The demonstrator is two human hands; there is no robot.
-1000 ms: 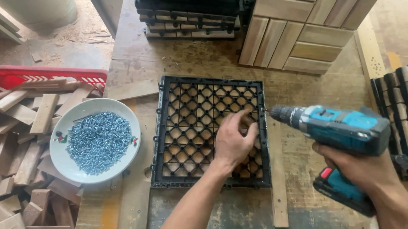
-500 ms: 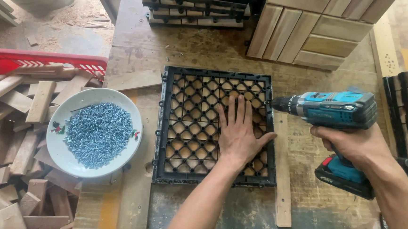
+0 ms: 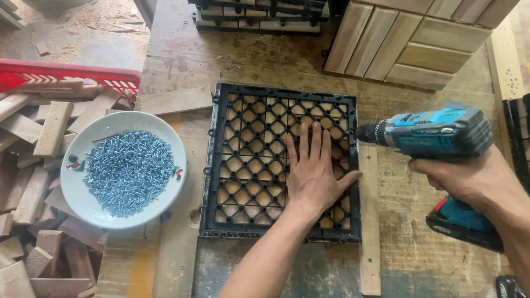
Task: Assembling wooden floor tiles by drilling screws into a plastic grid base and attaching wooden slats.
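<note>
While left hand (image 3: 311, 170) flattens grid (image 3: 233, 165), drill (image 3: 428, 131) at right edge.

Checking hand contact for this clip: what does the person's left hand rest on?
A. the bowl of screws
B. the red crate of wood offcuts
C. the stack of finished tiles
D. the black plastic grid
D: the left hand lies flat, fingers spread, on the black plastic grid, while the right hand holds the cordless drill beside it; the bowl of screws sits untouched to the side.
</note>
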